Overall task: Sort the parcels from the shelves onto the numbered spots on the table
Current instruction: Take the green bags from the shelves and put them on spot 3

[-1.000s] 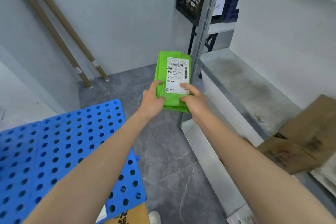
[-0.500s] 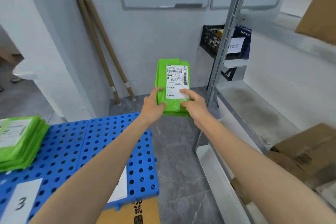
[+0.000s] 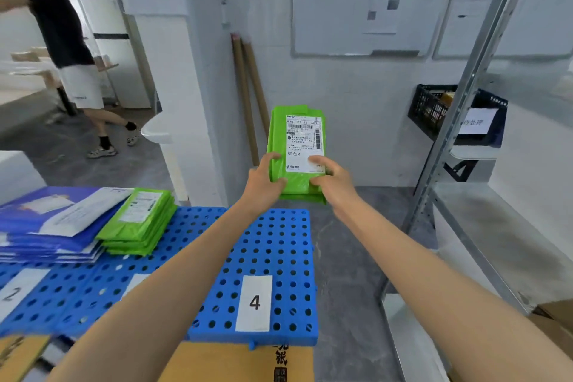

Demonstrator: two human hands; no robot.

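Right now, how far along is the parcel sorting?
Done: a blue stack and a green stack of parcels lie on the table. In hand: the left hand and right hand grip one green parcel, label up, off the table. Left: setting it down; the spot marked 4 holds nothing. What remains on the shelf side I cannot tell.

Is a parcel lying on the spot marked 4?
No, the 4 label lies bare; the left hand and right hand hold the green parcel.

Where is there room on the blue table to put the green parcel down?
The blue table is bare around label 4, right of the green stack. Farther left is crowded: the blue stack sits there.
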